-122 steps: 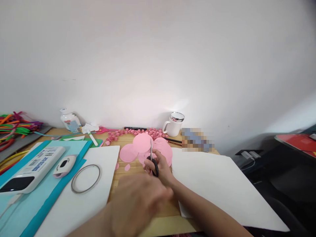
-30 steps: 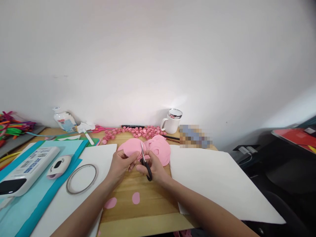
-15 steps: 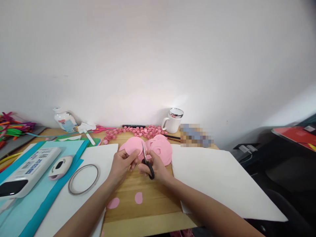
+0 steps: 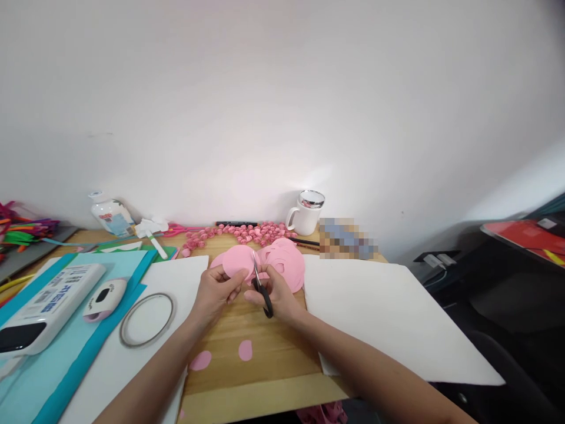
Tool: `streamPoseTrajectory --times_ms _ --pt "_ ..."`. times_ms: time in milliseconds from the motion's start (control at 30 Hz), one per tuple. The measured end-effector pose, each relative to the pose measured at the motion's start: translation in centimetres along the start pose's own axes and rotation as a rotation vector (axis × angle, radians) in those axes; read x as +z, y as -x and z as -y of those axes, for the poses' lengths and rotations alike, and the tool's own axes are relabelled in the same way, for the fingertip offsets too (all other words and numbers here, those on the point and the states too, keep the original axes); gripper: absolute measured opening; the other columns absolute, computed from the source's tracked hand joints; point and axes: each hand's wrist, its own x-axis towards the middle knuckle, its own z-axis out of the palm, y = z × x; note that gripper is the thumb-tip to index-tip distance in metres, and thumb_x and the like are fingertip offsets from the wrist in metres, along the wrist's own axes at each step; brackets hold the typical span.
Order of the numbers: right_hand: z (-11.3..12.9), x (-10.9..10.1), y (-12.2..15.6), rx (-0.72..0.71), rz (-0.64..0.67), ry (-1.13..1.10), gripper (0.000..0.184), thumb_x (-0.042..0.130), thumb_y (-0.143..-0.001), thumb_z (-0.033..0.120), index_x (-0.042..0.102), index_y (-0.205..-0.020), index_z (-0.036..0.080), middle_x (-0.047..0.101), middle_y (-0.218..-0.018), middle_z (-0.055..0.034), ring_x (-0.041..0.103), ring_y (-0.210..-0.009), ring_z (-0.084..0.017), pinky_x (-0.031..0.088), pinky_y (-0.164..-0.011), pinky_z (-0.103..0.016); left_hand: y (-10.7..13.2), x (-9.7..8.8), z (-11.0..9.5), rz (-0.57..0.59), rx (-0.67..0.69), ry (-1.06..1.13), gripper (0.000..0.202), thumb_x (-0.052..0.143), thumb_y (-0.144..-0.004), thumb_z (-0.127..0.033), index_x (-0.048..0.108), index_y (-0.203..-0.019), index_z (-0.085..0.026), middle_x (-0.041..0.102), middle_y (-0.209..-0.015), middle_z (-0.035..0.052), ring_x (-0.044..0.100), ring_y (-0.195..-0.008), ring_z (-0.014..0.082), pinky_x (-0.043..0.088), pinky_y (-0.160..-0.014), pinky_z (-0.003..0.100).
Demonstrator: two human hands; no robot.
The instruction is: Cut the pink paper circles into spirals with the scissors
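A pink paper circle (image 4: pixel 237 261) is pinched between the thumb and fingers of my left hand (image 4: pixel 217 290). My right hand (image 4: pixel 280 297) grips black-handled scissors (image 4: pixel 263 291), with fingers in the loops. Their blades point up and away from me, at the right edge of the circle. Behind my right hand lies a pile of pink paper circles (image 4: pixel 293 265), some with cut spirals. Small pink rolled paper roses (image 4: pixel 256 234) are spread along the back of the wooden table (image 4: pixel 260 377). Two small pink paper scraps (image 4: pixel 245 350) lie nearer to me.
A white mug (image 4: pixel 305 217) stands at the back by the wall. White sheets (image 4: pixel 384 318) flank my arms. To the left are a tape ring (image 4: pixel 146 320), a white power bank (image 4: pixel 57 309), a bottle (image 4: pixel 112 217) and pink-handled scissors (image 4: pixel 180 228).
The scissors' loops look closer together and the handles have turned slightly. Both hands stay at the circle. The whole view has shifted a little.
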Motion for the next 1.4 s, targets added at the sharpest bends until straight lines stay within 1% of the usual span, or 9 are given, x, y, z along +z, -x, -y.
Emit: streamPoseTrajectory --times_ms 100,333,533,700,867,1000,1167,1267,1400 --pt "-0.2 -0.1 0.0 0.009 0.001 0.009 0.056 0.080 -0.055 0.039 0.040 -0.090 0.023 0.048 -0.061 0.0092 0.040 -0.048 -0.007 0.028 -0.043 -0.018 -0.1 -0.1 0.1 -0.003 0.011 -0.026 0.032 0.070 -0.064 -0.034 0.048 -0.049 -0.016 0.039 -0.036 -0.0070 0.029 -0.036 0.0043 0.019 -0.038 0.020" --pt "-0.2 -0.1 0.1 -0.005 0.012 0.017 0.052 0.078 -0.059 0.038 0.040 -0.090 0.023 0.048 -0.054 0.0108 0.043 -0.045 -0.008 0.030 -0.042 -0.018 -0.1 -0.1 0.2 -0.002 0.037 -0.028 0.034 0.066 -0.069 -0.033 0.045 -0.048 -0.017 0.038 -0.038 -0.0069 0.029 -0.038 0.0045 0.020 -0.039 0.020" --pt "0.4 0.2 0.2 0.007 0.007 0.008 0.057 0.081 -0.054 0.041 0.038 -0.087 0.023 0.046 -0.056 0.0106 0.040 -0.047 -0.008 0.030 -0.045 -0.019 -0.1 -0.4 0.8 0.012 0.074 -0.124 0.032 0.066 -0.071 -0.035 0.049 -0.051 -0.016 0.043 -0.039 -0.0049 0.035 -0.038 0.0061 0.025 -0.040 0.021" --pt "0.4 0.2 0.1 0.009 0.009 0.015 0.059 0.082 -0.052 0.043 0.038 -0.087 0.023 0.046 -0.059 0.0092 0.041 -0.051 -0.009 0.031 -0.048 -0.021 -0.2 -0.7 1.1 0.018 0.079 -0.156 0.034 0.067 -0.069 -0.039 0.049 -0.050 -0.016 0.043 -0.037 -0.0052 0.035 -0.036 0.0064 0.024 -0.039 0.020" --pt "-0.1 -0.1 0.1 -0.021 0.028 0.044 0.054 0.080 -0.057 0.042 0.041 -0.088 0.022 0.044 -0.058 0.0100 0.038 -0.048 -0.007 0.027 -0.044 -0.019 -0.2 -0.7 0.8 0.010 0.066 -0.114 0.031 0.067 -0.068 -0.036 0.051 -0.052 -0.016 0.042 -0.038 -0.0061 0.033 -0.036 0.0056 0.022 -0.039 0.020" --pt "-0.4 -0.3 0.0 -0.009 0.027 0.058 0.051 0.078 -0.061 0.040 0.041 -0.092 0.022 0.046 -0.054 0.0109 0.040 -0.044 -0.007 0.029 -0.042 -0.018 -0.1 -0.6 0.6 -0.005 0.041 -0.078 0.030 0.068 -0.067 -0.034 0.049 -0.051 -0.016 0.040 -0.037 -0.0068 0.031 -0.037 0.0049 0.021 -0.039 0.020" --pt "-0.4 -0.3 0.0 0.003 0.022 0.049 0.052 0.078 -0.061 0.039 0.040 -0.091 0.023 0.044 -0.050 0.0128 0.041 -0.041 -0.007 0.029 -0.040 -0.017 -0.1 -0.6 0.4 0.001 0.022 -0.031 0.028 0.071 -0.064 -0.028 0.048 -0.051 -0.016 0.040 -0.036 -0.0077 0.030 -0.037 0.0044 0.020 -0.040 0.020" --pt "-0.5 -0.2 0.0 -0.010 0.027 0.034 0.050 0.077 -0.062 0.038 0.040 -0.092 0.022 0.046 -0.049 0.0127 0.040 -0.039 -0.006 0.028 -0.038 -0.016 -0.1 -0.6 0.2 0.004 0.023 -0.016 0.028 0.071 -0.063 -0.029 0.049 -0.052 -0.016 0.040 -0.036 -0.0079 0.030 -0.037 0.0043 0.020 -0.040 0.019" --pt "-0.6 -0.3 0.1 -0.010 0.031 0.036 0.046 0.077 -0.064 0.037 0.042 -0.090 0.022 0.047 -0.048 0.0122 0.041 -0.039 -0.006 0.031 -0.039 -0.016 0.0 -0.5 0.0 0.009 0.024 -0.003 0.026 0.070 -0.065 -0.032 0.053 -0.054 -0.015 0.042 -0.036 -0.0074 0.032 -0.035 0.0041 0.022 -0.038 0.018"
